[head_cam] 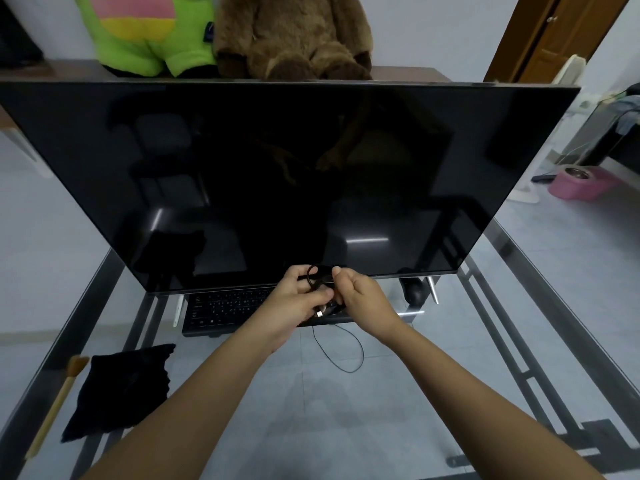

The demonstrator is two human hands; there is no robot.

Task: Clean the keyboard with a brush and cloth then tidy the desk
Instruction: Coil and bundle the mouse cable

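Clear glass-topped desk on dark metal frame (pixel 346 410) over pale floor tiles; large black flat monitor (pixel 277 168) just beyond both hands, flat black keyboard (pixel 228 306) under its lower edge, beneath and left of left hand (pixel 298 296). Thin black coiled cable (pixel 323 284) gripped by both: left fingers curled round the coil, right hand (pixel 360 299) pinching a strand at the top, one loop hanging below. Forearms stretched forward, hands close together above desk; crumpled black cloth (pixel 121 393) and tan wooden-handled brush (pixel 59 403) lying well back and left of left hand.

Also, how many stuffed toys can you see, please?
2: a green plush toy and, beside it, a brown teddy bear, behind the monitor; more may be hidden.
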